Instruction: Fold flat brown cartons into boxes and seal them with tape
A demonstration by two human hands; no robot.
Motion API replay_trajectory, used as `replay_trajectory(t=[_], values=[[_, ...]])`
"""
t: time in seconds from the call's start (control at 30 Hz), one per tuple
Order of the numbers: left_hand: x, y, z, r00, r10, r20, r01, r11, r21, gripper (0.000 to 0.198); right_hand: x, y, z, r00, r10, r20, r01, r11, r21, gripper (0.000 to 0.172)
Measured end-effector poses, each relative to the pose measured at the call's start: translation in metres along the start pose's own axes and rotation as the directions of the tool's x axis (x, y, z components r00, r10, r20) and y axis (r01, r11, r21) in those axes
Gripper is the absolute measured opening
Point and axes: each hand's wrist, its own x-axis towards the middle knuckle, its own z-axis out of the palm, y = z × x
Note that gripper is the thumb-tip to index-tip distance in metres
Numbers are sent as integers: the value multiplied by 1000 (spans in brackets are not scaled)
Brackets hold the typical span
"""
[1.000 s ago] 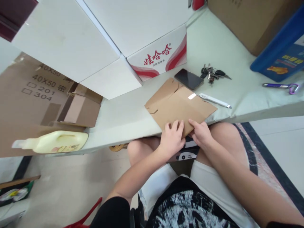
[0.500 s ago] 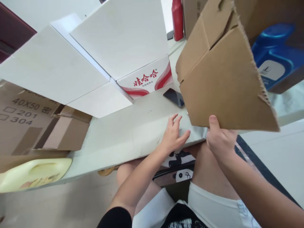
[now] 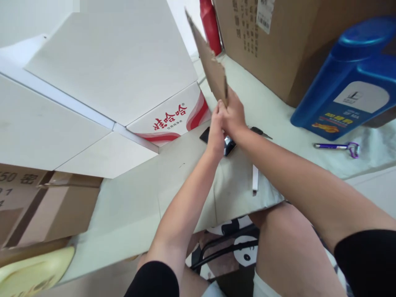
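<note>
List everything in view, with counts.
Cardboard piece: one, brown, upper centre
White carton: count unclear, white, left
Phone: one, black, centre
Key: one showing, black, right of centre
Cutter: one, white, below key
Hooked tool: one, purple, right
Large bottle: one, blue, right
Red container: one, red, top
Printed box: one, brown, upper right
Cardboard boxes: count unclear, brown, left
Yellow container: one, yellow, lower left
Table: one, pale green, centre
Panda print: count unclear, black and white, bottom
Left hand: one, centre
Right hand: one, centre
Arms: two, black-sleeved, lower
Legs: two, bare, bottom
Shorts: one, white, bottom
</note>
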Motion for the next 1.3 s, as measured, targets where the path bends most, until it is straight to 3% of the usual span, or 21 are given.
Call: replay_trajectory(t=[0.1,0.2,0.3,0.47,0.6,0.7,0.87,0.97,1.03,1.1,1.17,1.23,1.3], values=[[-2,-9,-16,970,-240,20,238,938,-252,62,26,24,29,989,13,145,-4,998,-62,65],[-13,-21,-28,945,-325,35,325,927,-185,64,37,56,53,970,63,235,-48,997,-67,68],[-24,-32,-32,921,-387,31,387,905,-180,64,45,85,64,975,37,218,-40,999,9,66],[-38,-38,-30,906,-423,0,398,852,-340,58,60,104,55,980,63,187,-60,998,-24,64],[-45,-39,-34,914,-407,3,390,875,-288,58,59,102,41,960,134,246,-105,986,-126,93],[-50,-39,-38,923,-386,3,374,892,-254,60,53,107,35,964,167,205,-140,980,-140,113],[-62,-38,-45,923,-385,-12,364,884,-293,57,45,120,21,978,185,97,-184,983,-17,106],[-74,-37,-53,930,-368,1,356,898,-258,57,37,109,7,969,234,84,-235,972,-2,98],[-84,-36,-59,936,-351,4,339,902,-267,56,27,89,-2,956,287,67,-283,957,-64,98],[-96,-34,-67,934,-358,-6,339,888,-310,54,7,63,-8,965,260,16,-256,958,-133,93],[-110,-31,-75,924,-382,-14,353,867,-352,49,-26,33,-6,994,103,-21,-105,982,-155,78],[-127,-29,-84,919,-394,-20,359,856,-373,43,-68,6,4,991,-105,87,118,980,-159,63],[-145,-31,-96,920,-390,-45,344,856,-386,38,-117,-13,19,950,-211,230,236,968,-84,54]])
